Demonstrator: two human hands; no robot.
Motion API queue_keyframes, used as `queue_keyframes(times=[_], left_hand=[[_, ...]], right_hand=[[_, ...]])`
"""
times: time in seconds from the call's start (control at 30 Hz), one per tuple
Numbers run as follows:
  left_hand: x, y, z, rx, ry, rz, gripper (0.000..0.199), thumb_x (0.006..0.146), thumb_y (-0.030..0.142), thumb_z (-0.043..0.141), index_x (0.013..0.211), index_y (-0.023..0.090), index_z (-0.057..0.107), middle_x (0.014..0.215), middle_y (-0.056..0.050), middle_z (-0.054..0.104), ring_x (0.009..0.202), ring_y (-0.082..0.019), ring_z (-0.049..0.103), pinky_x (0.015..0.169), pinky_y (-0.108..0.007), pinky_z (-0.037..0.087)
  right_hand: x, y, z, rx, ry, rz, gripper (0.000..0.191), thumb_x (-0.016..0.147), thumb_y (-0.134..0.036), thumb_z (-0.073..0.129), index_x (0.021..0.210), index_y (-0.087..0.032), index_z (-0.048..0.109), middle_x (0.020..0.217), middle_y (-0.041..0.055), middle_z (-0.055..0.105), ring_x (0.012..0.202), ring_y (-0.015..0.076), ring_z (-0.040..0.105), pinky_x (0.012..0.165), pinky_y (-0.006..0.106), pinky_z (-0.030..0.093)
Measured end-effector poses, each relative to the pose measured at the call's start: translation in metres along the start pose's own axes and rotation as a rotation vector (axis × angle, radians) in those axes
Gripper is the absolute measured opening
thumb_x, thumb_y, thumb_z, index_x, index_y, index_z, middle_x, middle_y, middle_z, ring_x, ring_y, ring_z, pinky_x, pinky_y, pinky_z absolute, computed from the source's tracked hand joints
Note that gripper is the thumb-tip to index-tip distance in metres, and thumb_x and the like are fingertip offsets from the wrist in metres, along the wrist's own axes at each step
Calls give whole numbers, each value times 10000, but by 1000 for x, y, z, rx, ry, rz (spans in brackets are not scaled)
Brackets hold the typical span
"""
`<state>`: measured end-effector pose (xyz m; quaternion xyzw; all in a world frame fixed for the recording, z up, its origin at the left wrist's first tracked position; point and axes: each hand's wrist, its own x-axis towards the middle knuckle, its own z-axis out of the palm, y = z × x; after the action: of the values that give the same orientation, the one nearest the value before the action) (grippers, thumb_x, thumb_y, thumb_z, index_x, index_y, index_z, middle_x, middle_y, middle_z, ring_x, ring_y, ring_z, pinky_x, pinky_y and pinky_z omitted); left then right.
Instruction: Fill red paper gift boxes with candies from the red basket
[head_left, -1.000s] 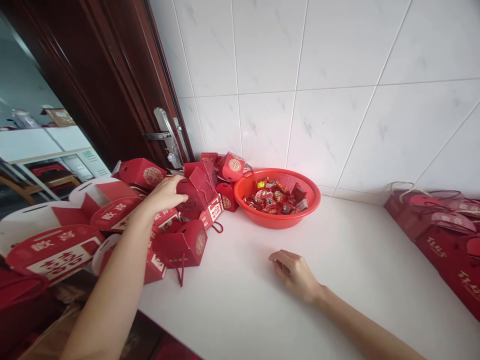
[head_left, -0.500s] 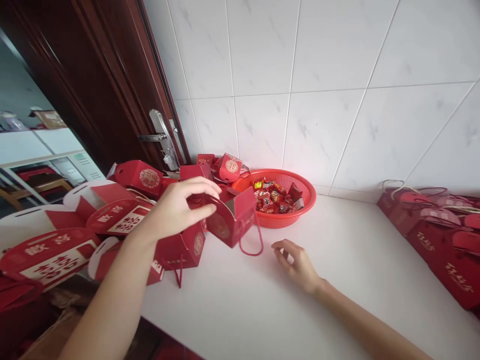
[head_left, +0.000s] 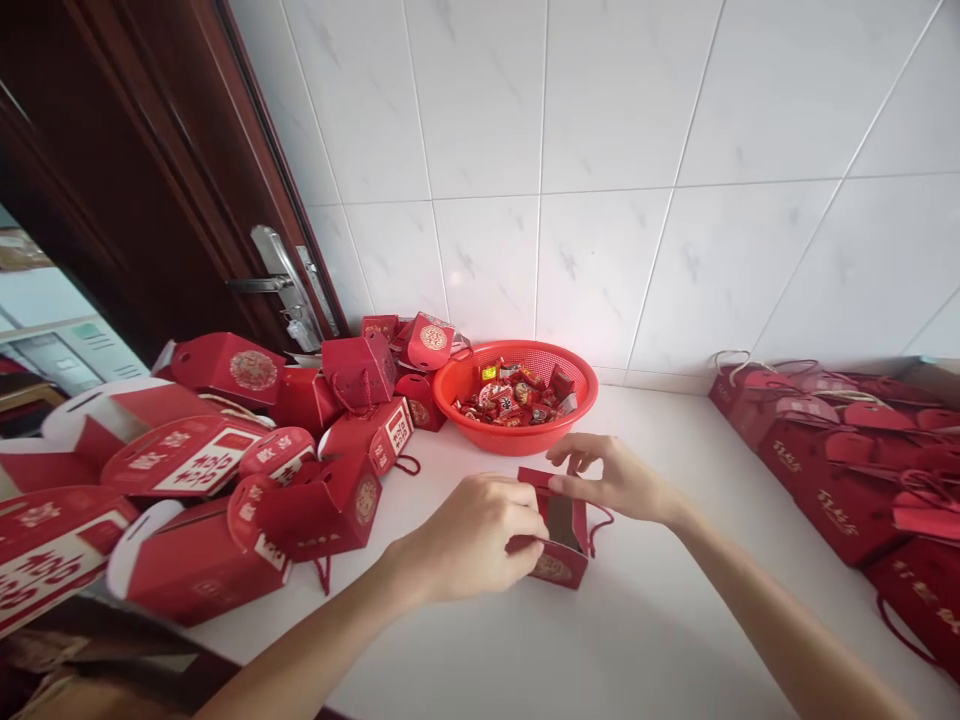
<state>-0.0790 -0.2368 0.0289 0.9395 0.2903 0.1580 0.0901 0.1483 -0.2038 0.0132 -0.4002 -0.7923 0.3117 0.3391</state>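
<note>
A small red gift box (head_left: 559,565) with a gold round print and a cord handle stands on the white table, its top open. My left hand (head_left: 484,535) is closed at its left side, fingers gripping the near-left edge. On the far right edge, my right hand (head_left: 611,475) pinches a raised flap between thumb and fingers. The box's inside looks bare where it shows between my hands. Just behind the box sits a red plastic basket (head_left: 517,440) of wrapped candies (head_left: 517,395).
Several red gift boxes (head_left: 322,505) crowd the left side of the table (head_left: 660,620). Rows of red boxes (head_left: 817,470) with cord handles line the right. A tiled wall (head_left: 615,250) rises behind, and a dark wooden door (head_left: 165,170) stands at the left.
My left hand has carried the red box rightward and down onto the table, away from the left pile. My right hand has come to the box and taken hold of its flap. The view has shifted right.
</note>
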Motion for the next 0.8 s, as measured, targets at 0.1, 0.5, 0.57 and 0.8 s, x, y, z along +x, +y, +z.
queue_keyframes(times=[0.1, 0.5, 0.57, 0.8], left_hand=[[4, 5, 4, 63, 22, 38, 245, 880, 128, 586, 709, 211, 740, 738, 2, 658, 679, -132, 575, 691, -288, 418], [25, 3, -6, -212, -184, 54, 387, 989, 346, 521, 703, 184, 725, 827, -14, 703, 703, -129, 612, 663, -257, 421], [30, 3, -5, -205, -255, 82, 280, 947, 342, 584, 766, 207, 750, 856, -9, 713, 734, -144, 632, 663, -261, 425], [35, 8, -1, -75, -298, 171, 227, 868, 410, 681, 1038, 285, 763, 969, -5, 683, 806, -181, 641, 743, -297, 478]], right_hand=[[-4, -12, 8, -210, -23, 17, 204, 796, -218, 698, 997, -218, 658, 967, 29, 722, 823, 180, 646, 712, 294, 493], [-8, -26, 4, -500, 3, 214, 216, 808, -50, 494, 735, -233, 405, 687, -31, 572, 523, 120, 411, 511, 260, 266], [-7, -22, -3, -448, 29, 169, 193, 830, -42, 440, 811, -232, 467, 721, -24, 606, 546, 129, 452, 529, 255, 302], [-6, -14, -13, -455, -57, 41, 319, 842, -11, 385, 843, -213, 631, 873, 19, 683, 659, 140, 552, 599, 256, 384]])
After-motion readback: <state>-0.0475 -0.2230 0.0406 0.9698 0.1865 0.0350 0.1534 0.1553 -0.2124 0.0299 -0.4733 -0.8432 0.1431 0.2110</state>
